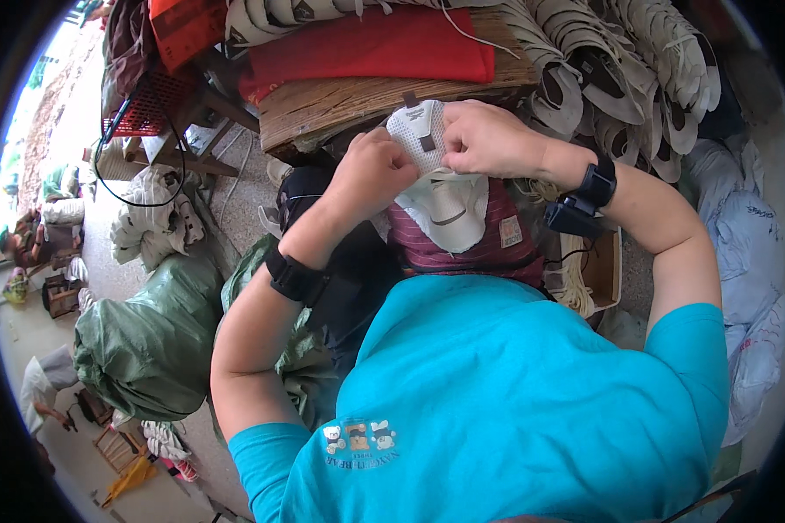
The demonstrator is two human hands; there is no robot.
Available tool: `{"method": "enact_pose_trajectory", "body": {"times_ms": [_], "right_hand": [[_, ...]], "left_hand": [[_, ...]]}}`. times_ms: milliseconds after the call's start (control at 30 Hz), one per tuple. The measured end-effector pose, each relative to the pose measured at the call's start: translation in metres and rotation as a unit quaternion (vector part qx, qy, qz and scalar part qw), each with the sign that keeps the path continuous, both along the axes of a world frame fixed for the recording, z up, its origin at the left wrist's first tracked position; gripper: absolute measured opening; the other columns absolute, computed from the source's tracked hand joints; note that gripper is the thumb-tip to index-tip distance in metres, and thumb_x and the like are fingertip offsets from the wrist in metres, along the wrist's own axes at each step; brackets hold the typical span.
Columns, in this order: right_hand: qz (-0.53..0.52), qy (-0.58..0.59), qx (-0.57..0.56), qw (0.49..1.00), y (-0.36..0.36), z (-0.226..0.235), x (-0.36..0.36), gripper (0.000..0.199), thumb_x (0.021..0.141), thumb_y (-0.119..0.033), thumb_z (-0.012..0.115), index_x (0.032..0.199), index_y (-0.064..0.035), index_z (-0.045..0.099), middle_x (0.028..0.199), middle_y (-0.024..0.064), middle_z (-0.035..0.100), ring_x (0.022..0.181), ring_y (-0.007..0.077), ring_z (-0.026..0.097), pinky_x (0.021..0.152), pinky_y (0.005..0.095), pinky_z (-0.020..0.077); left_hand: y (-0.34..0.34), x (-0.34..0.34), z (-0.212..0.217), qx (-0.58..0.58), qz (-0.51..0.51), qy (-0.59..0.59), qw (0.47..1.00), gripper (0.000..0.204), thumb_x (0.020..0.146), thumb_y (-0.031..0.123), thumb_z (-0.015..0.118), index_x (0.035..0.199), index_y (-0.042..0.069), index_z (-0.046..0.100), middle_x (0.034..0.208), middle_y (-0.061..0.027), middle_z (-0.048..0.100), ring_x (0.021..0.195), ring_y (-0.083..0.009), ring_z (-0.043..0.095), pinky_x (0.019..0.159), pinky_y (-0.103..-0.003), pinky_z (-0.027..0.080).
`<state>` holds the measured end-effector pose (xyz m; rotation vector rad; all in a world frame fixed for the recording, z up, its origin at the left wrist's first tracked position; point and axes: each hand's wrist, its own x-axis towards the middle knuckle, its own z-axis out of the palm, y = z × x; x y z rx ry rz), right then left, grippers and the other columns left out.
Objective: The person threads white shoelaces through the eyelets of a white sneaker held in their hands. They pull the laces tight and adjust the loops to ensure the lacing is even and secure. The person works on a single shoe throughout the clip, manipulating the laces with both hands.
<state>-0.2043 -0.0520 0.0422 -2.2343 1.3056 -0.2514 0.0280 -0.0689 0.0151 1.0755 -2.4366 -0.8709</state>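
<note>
Above my lap I hold a white shoe upper (449,218) between both hands. Its perforated tongue (420,131), with a dark loop at the tip, points away from me toward the bench. My left hand (373,170) has its fingers curled closed at the left edge of the upper. On the right edge, beside the tongue, my right hand (488,139) pinches with bent fingers. The fingertips of both hands are partly hidden. The rest of the upper drapes toward me over a maroon striped cloth (410,248) on my lap.
A wooden bench (340,109) with a red cloth (366,57) stands just beyond my hands. Stacked shoe uppers (610,70) hang at the far right. A box (604,270) with pale cords is at my right. Green sacks (148,336) lie on the left floor.
</note>
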Motion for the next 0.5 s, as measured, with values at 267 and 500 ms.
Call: {"method": "enact_pose_trajectory", "body": {"times_ms": [267,500], "right_hand": [[-0.175,-0.295,0.140,0.929,0.015,-0.009,0.004,0.017,0.091,-0.016,0.068,0.083,-0.0007,0.070,0.091,0.0013,0.056,0.092,0.0104,0.054,0.076,0.0273,0.0448],[0.028,-0.417,0.066,0.906,0.031,0.098,0.020,0.014,0.095,-0.013,0.065,0.092,0.0009,0.068,0.097,0.0015,0.057,0.092,0.0101,0.055,0.082,0.0256,0.0448]], "left_hand": [[0.026,-0.020,0.005,0.328,0.197,0.334,0.861,0.018,0.097,0.020,0.066,0.099,0.002,0.069,0.092,-0.0028,0.065,0.082,-0.0085,0.055,0.072,-0.024,0.044],[0.029,-0.019,0.106,-0.049,0.122,0.372,0.919,0.016,0.093,0.016,0.068,0.091,0.000,0.072,0.091,-0.0048,0.057,0.084,-0.0128,0.055,0.076,-0.025,0.044]]}}
